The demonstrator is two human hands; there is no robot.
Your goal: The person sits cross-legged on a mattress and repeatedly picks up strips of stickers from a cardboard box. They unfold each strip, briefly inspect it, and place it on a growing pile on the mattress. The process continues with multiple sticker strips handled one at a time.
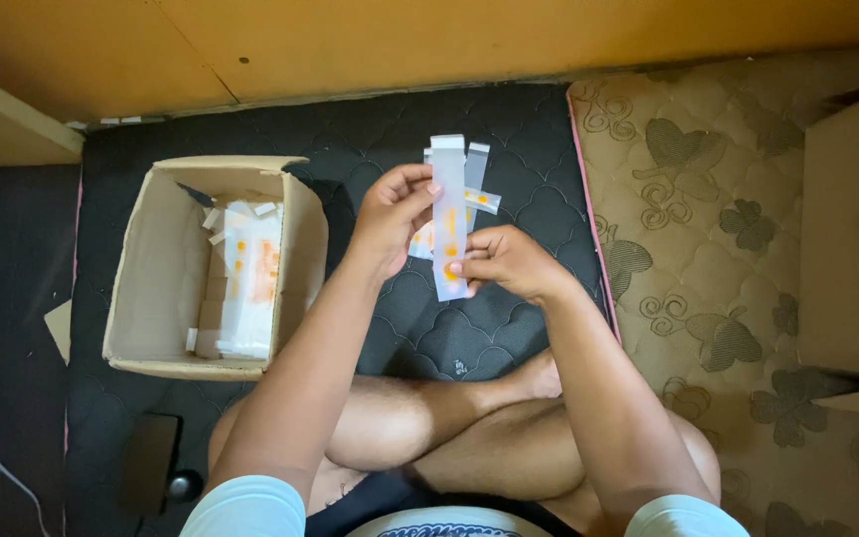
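Held upright between both hands: long clear packet (449, 214) (orange-dotted), left hand (393, 214) pinching high, right hand (507, 264) pinching low, cardboard box (156, 268) left.

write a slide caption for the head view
Both hands hold a clear packet beside a cardboard box of similar packets.

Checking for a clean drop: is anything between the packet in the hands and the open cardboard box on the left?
Nothing visible blocks it. The clear packet sits in both hands; only the left hand and bare dark mat lie toward the open cardboard box.
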